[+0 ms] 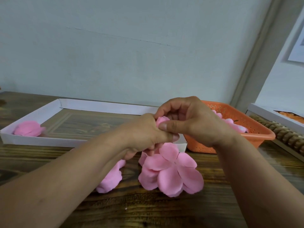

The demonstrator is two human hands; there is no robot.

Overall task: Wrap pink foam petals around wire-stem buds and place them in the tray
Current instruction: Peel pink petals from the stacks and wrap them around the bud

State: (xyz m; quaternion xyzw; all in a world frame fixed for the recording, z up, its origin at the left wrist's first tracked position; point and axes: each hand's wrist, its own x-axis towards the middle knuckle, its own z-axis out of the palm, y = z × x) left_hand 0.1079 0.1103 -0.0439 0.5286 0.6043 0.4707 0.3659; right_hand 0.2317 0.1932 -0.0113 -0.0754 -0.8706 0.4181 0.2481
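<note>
Pink foam bud [162, 120] sits pinched between left hand [144, 130] and right hand [189, 119] just beside the white tray [102, 106], mid-wrap; one finished flower [28, 128] lies inside, loose petals [171, 171] remain nearby.

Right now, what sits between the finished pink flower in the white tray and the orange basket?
In the head view, bare tray floor, then both hands: the left hand and right hand pinching a pink bud.

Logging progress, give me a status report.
Left hand and right hand pinch small pink foam bud. White cardboard tray unobstructed.
</note>
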